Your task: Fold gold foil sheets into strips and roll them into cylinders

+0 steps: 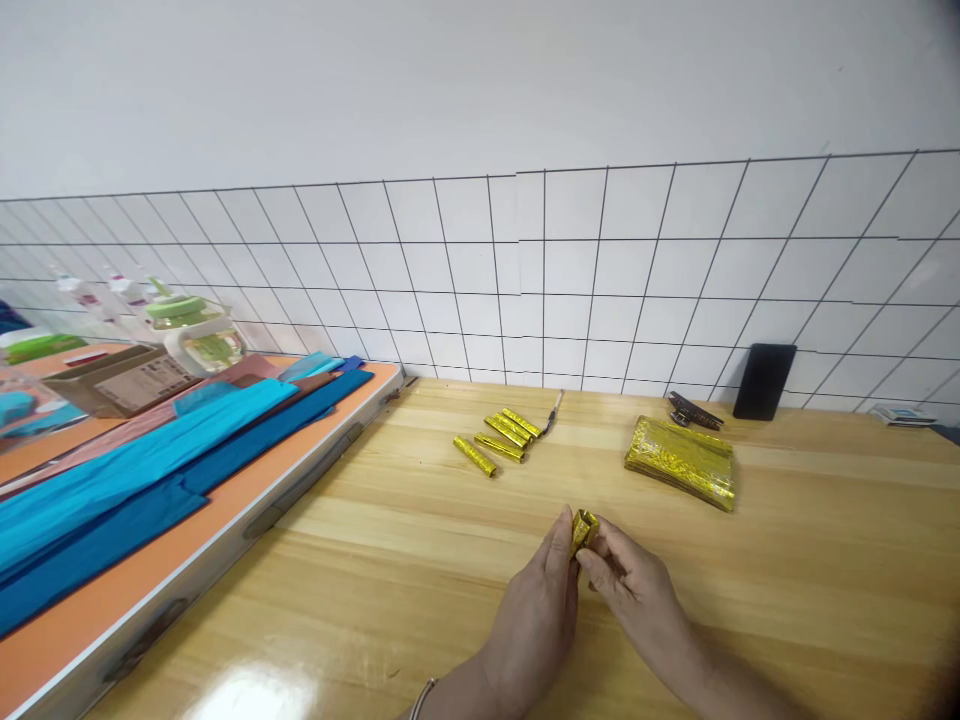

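Note:
Between my two hands is a small rolled tube of shiny gold foil paper (583,530), its hollow end facing up. My left hand (534,610) presses on its left side with the fingers together. On the other side, the thumb and fingers of my right hand (628,580) pinch it. Beyond my hands lie several finished-looking gold foil rolls (475,456), flattened and side by side. To the right rests a stack of gold foil sheets (679,462). My hands hide the lower part of the tube.
A stapler (694,411) lies behind the stack, with a black phone (764,381) leaning on the tiled wall. A pen (553,412) sits by the rolls. At left, an orange-topped surface (330,440) bears blue paper strips (150,450), a cardboard box (124,380) and a green-lidded jug (196,330).

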`<state>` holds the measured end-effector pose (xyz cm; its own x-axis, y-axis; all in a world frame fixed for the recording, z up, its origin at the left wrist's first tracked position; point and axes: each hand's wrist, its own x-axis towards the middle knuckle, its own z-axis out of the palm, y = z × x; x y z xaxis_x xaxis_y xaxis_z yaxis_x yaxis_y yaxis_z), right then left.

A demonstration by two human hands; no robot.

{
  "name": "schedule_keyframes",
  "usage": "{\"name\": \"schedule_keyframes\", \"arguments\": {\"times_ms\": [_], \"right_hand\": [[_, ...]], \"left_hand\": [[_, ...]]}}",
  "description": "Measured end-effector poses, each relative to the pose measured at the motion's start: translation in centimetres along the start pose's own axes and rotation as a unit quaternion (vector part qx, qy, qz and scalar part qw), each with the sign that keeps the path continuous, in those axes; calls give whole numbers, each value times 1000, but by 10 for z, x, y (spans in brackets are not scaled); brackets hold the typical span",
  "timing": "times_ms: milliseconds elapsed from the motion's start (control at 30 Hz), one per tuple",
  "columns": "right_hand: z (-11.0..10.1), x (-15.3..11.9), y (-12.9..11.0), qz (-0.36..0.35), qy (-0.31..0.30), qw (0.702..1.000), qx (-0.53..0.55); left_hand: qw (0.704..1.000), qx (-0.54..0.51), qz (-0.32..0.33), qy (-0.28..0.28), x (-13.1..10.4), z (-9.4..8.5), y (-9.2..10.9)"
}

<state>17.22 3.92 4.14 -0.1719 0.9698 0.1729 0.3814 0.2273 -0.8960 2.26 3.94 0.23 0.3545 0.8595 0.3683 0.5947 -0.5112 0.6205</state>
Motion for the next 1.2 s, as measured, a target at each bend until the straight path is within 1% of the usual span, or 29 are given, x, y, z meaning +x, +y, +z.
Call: {"name": "schedule_keyframes", "arguments": {"times_ms": [267,500,700,900,1067,1200], "right_hand": [[1,1,3,10,-10,999,29],[1,2,8,16,-7,1000,25],[1,2,7,17,-4,999,30],[2,2,11,43,-5,998,55],[3,2,13,37,-2,998,45],[4,3,15,36,-8,998,46]], "left_hand": [[999,-23,-19,-13,0,-1,1],[1000,-13,4,-2,1,0,-1],[1000,15,2,-4,0,1,-3],[999,25,-20,-19,2,0,1],[998,35,-33,-38,5,-3,4],[998,36,-39,-36,5,-3,5]]}}
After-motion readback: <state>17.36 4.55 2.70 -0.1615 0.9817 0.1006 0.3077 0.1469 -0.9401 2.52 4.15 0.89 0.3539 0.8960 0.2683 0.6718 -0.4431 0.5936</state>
